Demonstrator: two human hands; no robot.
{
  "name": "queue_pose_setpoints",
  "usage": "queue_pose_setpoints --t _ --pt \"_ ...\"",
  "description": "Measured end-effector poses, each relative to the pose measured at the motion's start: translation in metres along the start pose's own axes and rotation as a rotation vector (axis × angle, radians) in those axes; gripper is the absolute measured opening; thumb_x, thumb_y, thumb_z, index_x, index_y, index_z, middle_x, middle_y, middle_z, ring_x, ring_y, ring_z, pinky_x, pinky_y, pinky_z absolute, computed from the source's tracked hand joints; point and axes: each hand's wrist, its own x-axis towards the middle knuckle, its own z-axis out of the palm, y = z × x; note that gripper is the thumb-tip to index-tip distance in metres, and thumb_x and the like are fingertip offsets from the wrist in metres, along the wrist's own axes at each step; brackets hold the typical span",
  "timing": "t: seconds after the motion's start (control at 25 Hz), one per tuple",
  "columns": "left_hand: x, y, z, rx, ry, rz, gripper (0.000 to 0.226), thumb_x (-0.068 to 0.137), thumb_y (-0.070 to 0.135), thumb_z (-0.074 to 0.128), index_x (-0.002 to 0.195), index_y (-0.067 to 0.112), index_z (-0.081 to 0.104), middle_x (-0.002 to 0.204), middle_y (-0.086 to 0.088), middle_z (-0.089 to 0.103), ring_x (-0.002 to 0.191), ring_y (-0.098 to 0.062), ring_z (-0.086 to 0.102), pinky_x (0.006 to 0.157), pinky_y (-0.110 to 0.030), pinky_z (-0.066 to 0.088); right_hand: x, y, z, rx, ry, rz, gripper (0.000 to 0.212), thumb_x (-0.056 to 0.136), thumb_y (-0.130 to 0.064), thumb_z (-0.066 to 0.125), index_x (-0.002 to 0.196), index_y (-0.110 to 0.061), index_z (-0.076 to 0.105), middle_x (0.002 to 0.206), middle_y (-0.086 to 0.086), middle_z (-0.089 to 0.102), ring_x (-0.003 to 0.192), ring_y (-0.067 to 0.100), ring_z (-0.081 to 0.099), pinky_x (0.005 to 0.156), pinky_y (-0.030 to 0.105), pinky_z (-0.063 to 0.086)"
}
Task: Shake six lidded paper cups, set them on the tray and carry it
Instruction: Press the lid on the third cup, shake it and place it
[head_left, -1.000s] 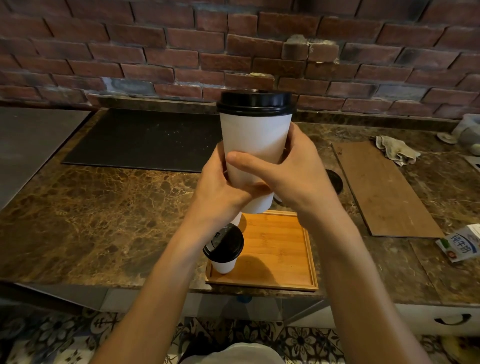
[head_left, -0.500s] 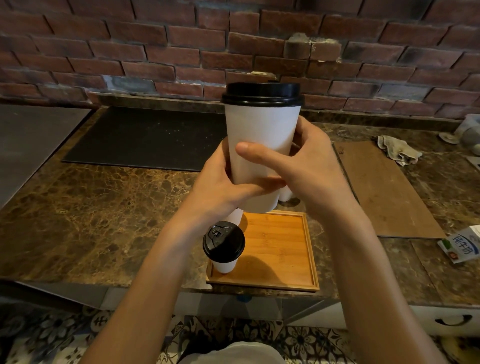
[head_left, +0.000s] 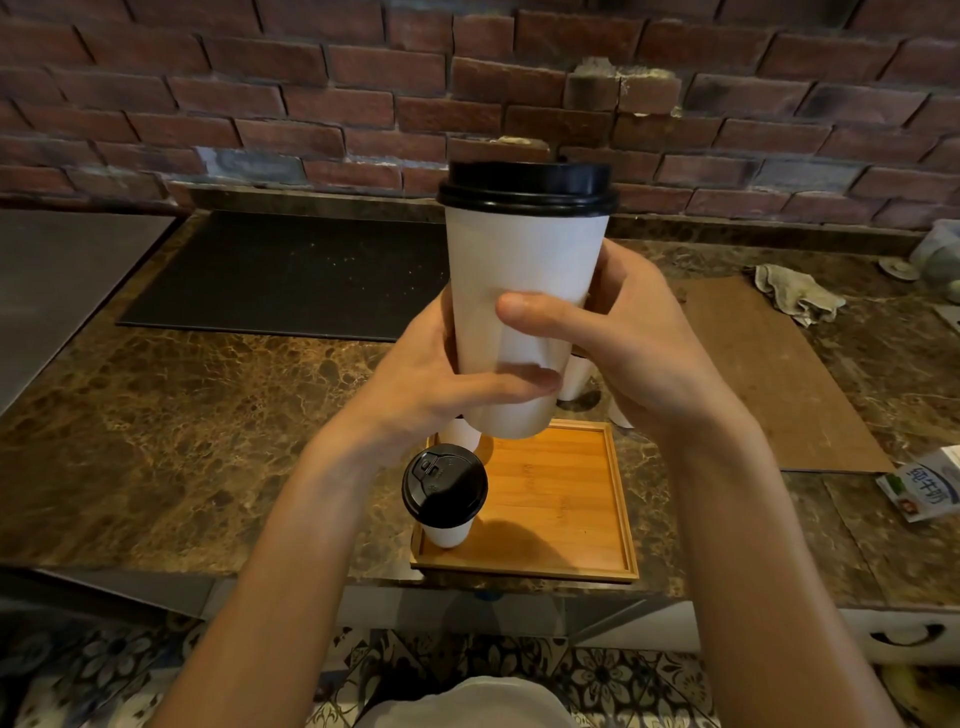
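While both hands lift it above the brown marble counter (head_left: 182, 415), the tall white paper cup with a black plastic lid (head_left: 524, 280) is upright in the air. The left hand (head_left: 426, 389) wraps its lower part with the thumb across the front, and the right hand (head_left: 644, 353) grips the other side. A second white lidded cup (head_left: 445, 493) stands in the near left corner of the square bamboo tray (head_left: 561, 493).

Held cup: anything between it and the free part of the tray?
Nothing visible. The held cup hangs over the bamboo tray, whose right side is bare; the lidded cup stands in its near-left corner, clear of a straight set-down.
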Motion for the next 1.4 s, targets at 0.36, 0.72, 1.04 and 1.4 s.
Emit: queue_pose_setpoints --t 0.36,0.72,1.04,1.4 --pt "0.006 -0.003 0.006 0.051 0.146 0.035 0.069 0.061 0.036 0.079 0.123 0.032 0.047 0.107 0.018 0.064 0.104 -0.004 0.062 0.073 -0.014 0.052 0.003 -0.002 0.002 -0.078 0.064 -0.001 0.062 0.071 -0.037 0.08 0.125 -0.022 0.054 0.109 -0.012 0.064 0.099 0.0 0.063 0.076 0.019 0.055" --pt "0.015 -0.014 0.024 0.125 0.281 0.131 0.078 0.067 0.013 0.082 0.131 0.025 0.039 0.123 0.005 0.057 0.112 -0.005 0.059 0.083 -0.019 0.053 0.005 0.011 0.014 -0.194 0.28 0.002 0.074 0.071 -0.036 0.083 0.133 -0.022 0.045 0.115 -0.012 0.057 0.104 0.004 0.059 0.079 0.017 0.056" --pt "0.019 -0.015 0.021 0.145 0.255 0.1 0.076 0.066 0.017 0.083 0.125 0.033 0.039 0.117 0.011 0.058 0.109 0.003 0.058 0.078 -0.012 0.051 0.007 0.007 0.008 -0.231 0.282 -0.006 0.071 0.07 -0.039 0.083 0.13 -0.022 0.049 0.114 -0.013 0.059 0.102 0.003 0.06 0.08 0.022 0.057" --pt "0.016 -0.006 0.013 0.084 0.131 0.066 0.065 0.067 0.018 0.082 0.12 0.029 0.046 0.102 0.023 0.064 0.1 0.003 0.062 0.07 -0.01 0.051 0.005 0.003 -0.005 -0.074 0.133 -0.031 0.062 0.071 -0.032 0.082 0.126 -0.022 0.053 0.112 -0.009 0.063 0.103 0.006 0.063 0.077 0.023 0.057"
